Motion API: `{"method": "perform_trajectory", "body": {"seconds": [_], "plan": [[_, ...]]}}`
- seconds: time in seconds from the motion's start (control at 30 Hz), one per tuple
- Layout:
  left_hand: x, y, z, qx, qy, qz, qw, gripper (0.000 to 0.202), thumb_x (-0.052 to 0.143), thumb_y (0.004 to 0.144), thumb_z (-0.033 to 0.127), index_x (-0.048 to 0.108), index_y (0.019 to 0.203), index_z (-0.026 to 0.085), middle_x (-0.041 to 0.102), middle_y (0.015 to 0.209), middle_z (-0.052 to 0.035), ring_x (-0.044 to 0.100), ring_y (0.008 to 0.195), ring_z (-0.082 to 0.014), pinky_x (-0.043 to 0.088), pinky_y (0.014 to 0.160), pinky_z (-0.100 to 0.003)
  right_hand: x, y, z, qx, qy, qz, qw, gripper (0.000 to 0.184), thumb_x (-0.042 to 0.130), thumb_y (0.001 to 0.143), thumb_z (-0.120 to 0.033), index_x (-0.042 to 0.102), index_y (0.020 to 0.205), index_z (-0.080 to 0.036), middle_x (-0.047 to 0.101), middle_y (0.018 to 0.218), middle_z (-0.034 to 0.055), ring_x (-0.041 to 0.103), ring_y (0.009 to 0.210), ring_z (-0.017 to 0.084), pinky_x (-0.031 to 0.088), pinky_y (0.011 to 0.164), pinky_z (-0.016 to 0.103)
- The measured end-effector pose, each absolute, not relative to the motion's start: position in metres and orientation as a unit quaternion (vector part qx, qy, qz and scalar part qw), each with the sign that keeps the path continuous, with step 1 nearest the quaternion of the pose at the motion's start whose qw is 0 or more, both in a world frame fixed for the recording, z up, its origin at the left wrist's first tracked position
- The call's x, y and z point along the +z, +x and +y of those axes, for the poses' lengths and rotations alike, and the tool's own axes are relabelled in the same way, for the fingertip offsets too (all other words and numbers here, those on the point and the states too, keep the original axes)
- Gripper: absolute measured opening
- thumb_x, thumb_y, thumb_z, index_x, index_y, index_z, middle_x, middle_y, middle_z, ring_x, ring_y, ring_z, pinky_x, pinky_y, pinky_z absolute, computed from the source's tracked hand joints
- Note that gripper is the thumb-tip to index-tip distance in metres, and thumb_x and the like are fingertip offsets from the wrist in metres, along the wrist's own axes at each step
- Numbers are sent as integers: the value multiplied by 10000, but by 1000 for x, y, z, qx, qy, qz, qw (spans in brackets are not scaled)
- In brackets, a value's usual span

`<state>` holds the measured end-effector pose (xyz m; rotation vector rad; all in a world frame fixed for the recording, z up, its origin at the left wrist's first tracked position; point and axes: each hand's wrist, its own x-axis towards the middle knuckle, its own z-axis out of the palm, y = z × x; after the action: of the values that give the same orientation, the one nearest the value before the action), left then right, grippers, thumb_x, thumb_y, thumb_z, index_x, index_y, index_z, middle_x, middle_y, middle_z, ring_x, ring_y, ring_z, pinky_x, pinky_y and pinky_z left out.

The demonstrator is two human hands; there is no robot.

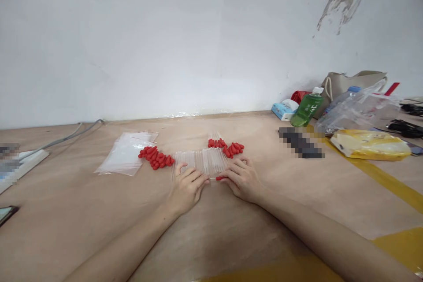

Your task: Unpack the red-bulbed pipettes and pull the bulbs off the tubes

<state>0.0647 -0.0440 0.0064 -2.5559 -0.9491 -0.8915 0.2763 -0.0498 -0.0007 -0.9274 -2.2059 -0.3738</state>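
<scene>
My left hand [187, 186] is closed on a thin clear dropper tube [212, 179], held low over the table. From the right, my right hand [243, 181] pinches a red rubber bulb [219, 178] at that tube's end; how far the bulb sits on it I cannot tell. Just beyond my fingers lies a row of clear tubes [206, 158], side by side. A heap of red bulbs [157, 158] is left of the row, and a smaller heap [233, 150] is at its right. Behind the row, several tubes with red bulbs on them [216, 142] point toward the wall.
Flat clear plastic bags [124, 154] lie at the left. Along the right stand a green bottle [307, 108], a tissue pack [282, 111] and a grey bag [350, 81], with a yellow packet [370, 144] nearer. A cable [66, 137] runs along the left by the wall.
</scene>
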Motion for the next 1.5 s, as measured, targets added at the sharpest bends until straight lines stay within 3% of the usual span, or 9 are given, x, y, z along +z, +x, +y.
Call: {"method": "perform_trajectory", "body": {"seconds": [0.47, 0.57, 0.67, 0.83, 1.0, 1.13, 1.3, 1.5], "plan": [[9, 57, -45, -315, -882, -329, 121, 180, 472, 828, 189, 630, 743, 208, 617, 635, 13, 522, 659, -128, 263, 830, -392, -2, 287, -53, -128, -361, -860, 337, 149, 478, 821, -226, 610, 754, -204, 576, 675, 1, 457, 725, 135, 239, 840, 364], [6, 42, -36, -346, -855, -368, 122, 176, 465, 830, 187, 634, 780, 199, 615, 664, -6, 528, 668, -135, 312, 798, -371, -5, 304, -47, -113, -421, -818, 375, 154, 473, 825, -232, 598, 745, -189, 581, 695, 14, 487, 730, 140, 280, 816, 360], [2, 33, -26, -386, -835, -381, 94, 192, 442, 835, 169, 620, 905, 181, 602, 773, -37, 525, 705, -139, 389, 704, -304, -7, 314, -42, -46, -437, -779, 446, 133, 469, 834, -237, 589, 868, -190, 585, 776, 35, 520, 752, 142, 370, 736, 314], [-2, 38, -13, -397, -825, -394, 80, 377, 361, 813, 87, 506, 1154, 160, 492, 913, -77, 505, 755, -135, 454, 676, -265, -6, 306, -34, 13, -420, -735, 533, 216, 445, 841, -258, 579, 998, -196, 546, 866, 70, 535, 804, 158, 459, 702, 310], [-3, 43, -1, -408, -819, -392, 98, 325, 381, 822, 98, 533, 1102, 161, 525, 860, -63, 528, 786, -150, 459, 704, -269, 7, 313, -7, 60, -509, -647, 565, 281, 472, 808, -331, 598, 999, -166, 563, 822, 67, 536, 729, 149, 461, 672, 309], [-6, 44, 4, -411, -824, -374, 113, 249, 404, 830, 111, 562, 1015, 166, 596, 847, -57, 558, 782, -156, 463, 714, -279, 17, 330, 24, 124, -557, -556, 604, 354, 583, 697, -398, 578, 932, -133, 588, 763, 51, 520, 632, 123, 451, 598, 268], [-9, 47, 1, -397, -851, -333, 83, 197, 454, 822, 153, 589, 964, 167, 623, 881, -61, 581, 804, -146, 484, 725, -267, 11, 339, 40, 198, -590, -542, 566, 374, 613, 645, -476, 609, 793, -132, 626, 729, 63, 545, 625, 132, 436, 581, 253], [-6, 50, -7, -375, -866, -329, 35, 266, 551, 782, 290, 584, 1015, 165, 613, 918, -80, 570, 837, -176, 482, 745, -309, -3, 336, 37, 167, -619, -597, 481, 325, 569, 688, -465, 638, 770, -158, 650, 705, 48, 575, 637, 147, 423, 578, 250]]}}
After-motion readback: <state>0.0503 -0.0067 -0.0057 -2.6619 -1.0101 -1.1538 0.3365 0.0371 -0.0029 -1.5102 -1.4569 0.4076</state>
